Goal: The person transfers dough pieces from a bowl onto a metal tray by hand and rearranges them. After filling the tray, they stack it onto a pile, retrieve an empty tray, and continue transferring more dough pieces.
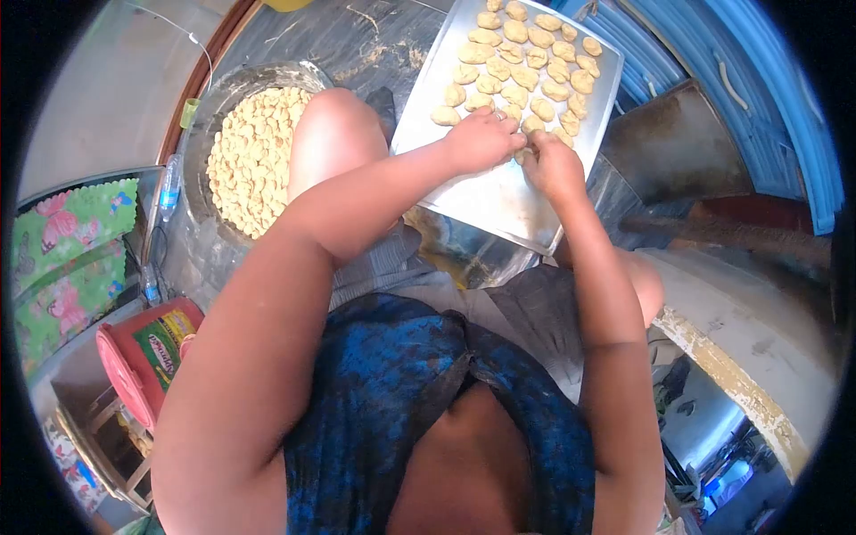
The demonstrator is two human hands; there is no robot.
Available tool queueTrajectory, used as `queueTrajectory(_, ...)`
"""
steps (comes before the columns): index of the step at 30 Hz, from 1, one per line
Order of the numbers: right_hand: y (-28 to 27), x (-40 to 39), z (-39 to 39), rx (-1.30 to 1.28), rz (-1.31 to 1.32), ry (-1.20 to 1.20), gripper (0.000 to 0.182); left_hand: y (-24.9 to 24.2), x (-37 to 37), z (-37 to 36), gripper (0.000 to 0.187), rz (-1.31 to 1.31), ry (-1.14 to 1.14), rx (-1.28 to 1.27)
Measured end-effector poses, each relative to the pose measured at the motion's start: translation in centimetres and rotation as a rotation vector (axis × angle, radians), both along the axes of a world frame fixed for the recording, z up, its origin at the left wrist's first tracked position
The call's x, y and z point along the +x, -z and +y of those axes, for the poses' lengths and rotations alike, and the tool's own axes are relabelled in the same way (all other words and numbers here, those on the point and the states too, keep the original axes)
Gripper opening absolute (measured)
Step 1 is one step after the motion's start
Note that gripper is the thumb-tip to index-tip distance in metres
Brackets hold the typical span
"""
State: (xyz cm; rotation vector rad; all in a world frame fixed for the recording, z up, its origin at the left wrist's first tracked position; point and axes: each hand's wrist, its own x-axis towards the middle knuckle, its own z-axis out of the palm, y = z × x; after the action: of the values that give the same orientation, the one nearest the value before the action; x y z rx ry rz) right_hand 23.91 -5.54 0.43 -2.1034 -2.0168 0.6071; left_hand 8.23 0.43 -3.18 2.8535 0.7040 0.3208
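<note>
A metal baking tray [499, 201] lies tilted across the view, its far part covered with rows of yellowish dough pieces [514, 31]. My left hand [482, 143] is over the near edge of these rows, fingers bent and closed. Close beside it, my right hand [555, 167] is closed in a pinch. Between the two hands' fingertips is a small lump of dough [522, 154], mostly hidden by the fingers. The near part of the tray is bare metal.
A wide basin [198, 147] heaped with small dough lumps [254, 152] stands left, beside my knee. A plastic bottle [169, 187] and a red bucket [125, 374] are further left. Blue corrugated panels [749, 80] and a brown stained board [682, 143] flank the tray's right.
</note>
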Motion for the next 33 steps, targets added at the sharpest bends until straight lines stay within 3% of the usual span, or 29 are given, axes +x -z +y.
queueTrajectory(15,0.7,0.2,0.2,0.002,-0.011,-0.041,0.031,0.1,-0.5,0.4,0.009,-0.008,-0.074,0.073)
queueTrajectory(19,-1.7,-1.1,0.2,0.019,-0.085,-0.026,0.033,0.6,-0.6,0.5,0.011,-0.043,-0.073,0.133)
queueTrajectory(20,-3.4,-1.9,0.1,0.034,-0.098,-0.039,0.033,-0.1,-0.8,0.7,0.012,-0.108,-0.035,0.028)
queueTrajectory(22,-7.8,-3.8,-0.1,0.133,0.129,0.052,0.030,-3.4,-1.8,1.1,0.023,-0.278,-0.066,-0.212)
queueTrajectory(23,-10.3,-4.5,-1.0,0.205,0.559,0.086,0.023,-4.8,-2.6,2.2,0.023,-0.290,-0.074,-0.181)
queueTrajectory(25,-17.8,-7.8,-3.8,0.489,0.681,-0.076,0.010,-6.1,-3.9,2.8,0.027,-0.416,-0.196,-0.382)
queueTrajectory(26,-21.1,-10.5,-6.1,0.544,0.804,0.019,0.003,-6.2,-4.4,3.2,0.029,-0.450,-0.243,-0.394)
queueTrajectory(28,-20.1,-13.3,-5.0,0.525,0.810,0.069,0.003,-6.2,-5.1,4.1,0.033,-0.411,-0.320,-0.426)
queueTrajectory(31,-20.8,-13.2,-12.9,0.458,0.819,0.133,0.006,-7.4,-5.7,3.7,0.031,-0.399,-0.327,-0.407)
queueTrajectory(33,-19.9,-14.2,-10.3,0.425,0.830,0.123,0.008,-8.1,-6.5,3.9,0.032,-0.430,-0.248,-0.330)
